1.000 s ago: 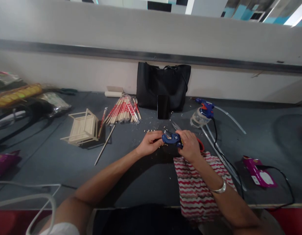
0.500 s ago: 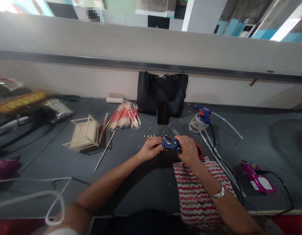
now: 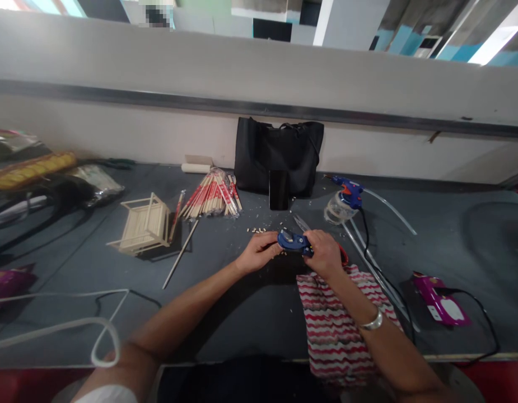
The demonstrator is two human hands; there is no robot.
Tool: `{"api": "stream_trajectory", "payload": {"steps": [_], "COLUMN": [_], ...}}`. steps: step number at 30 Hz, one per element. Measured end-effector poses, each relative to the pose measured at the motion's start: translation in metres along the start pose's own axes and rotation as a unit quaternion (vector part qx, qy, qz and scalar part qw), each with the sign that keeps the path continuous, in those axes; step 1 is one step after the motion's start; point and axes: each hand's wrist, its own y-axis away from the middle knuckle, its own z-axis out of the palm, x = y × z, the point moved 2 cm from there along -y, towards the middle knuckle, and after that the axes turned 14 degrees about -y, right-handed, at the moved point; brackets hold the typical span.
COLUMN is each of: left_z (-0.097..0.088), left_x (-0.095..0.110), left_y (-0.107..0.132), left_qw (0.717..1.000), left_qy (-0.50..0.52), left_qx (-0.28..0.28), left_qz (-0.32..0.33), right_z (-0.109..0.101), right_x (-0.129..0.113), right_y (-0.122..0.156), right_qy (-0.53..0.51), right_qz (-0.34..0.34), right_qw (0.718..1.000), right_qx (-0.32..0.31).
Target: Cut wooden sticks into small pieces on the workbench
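My right hand is wrapped round the handles of a blue pipe cutter, whose metal blade points left. At the cutter's jaws, my left hand pinches with thumb and fingers; whatever lies between them is too small or hidden to make out. Short cut wooden bits are scattered on the grey table just beyond the left fingers. Partly beneath my right hand lie scissors, their pointed blades showing ahead and a red handle to the right.
On the left stand a small stick-built frame, a loose stick and wrapped chopsticks. A phone leans on a black bag. Rightward are a glue gun with cord, a striped cloth and a purple packet.
The cutter's jaws look closer together than before, and the tool has turned slightly. Both hands stay in nearly the same place. The view has shifted a little.
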Motion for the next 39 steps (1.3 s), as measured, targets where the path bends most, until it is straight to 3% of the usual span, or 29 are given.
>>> {"api": "stream_trajectory", "payload": {"steps": [6, 14, 25, 39], "left_z": [0.002, 0.005, 0.007, 0.007], "left_x": [-0.003, -0.016, -0.026, -0.023], "left_y": [-0.001, -0.001, 0.002, 0.005], "left_qw": [0.987, 0.949, 0.931, 0.937], "left_qy": [0.096, 0.197, 0.238, 0.229], "left_qx": [-0.063, -0.152, -0.139, -0.116], "left_qz": [-0.113, -0.194, -0.238, -0.237], "right_z": [0.0, 0.006, 0.007, 0.005], "right_x": [0.002, 0.001, -0.007, -0.015], "right_y": [0.0, -0.002, -0.008, -0.008], "right_qy": [-0.007, -0.016, 0.004, -0.017], "right_qz": [0.021, 0.075, 0.147, 0.168], "right_qw": [1.0, 0.996, 0.982, 0.978], "right_qx": [-0.007, -0.052, -0.121, -0.124]}}
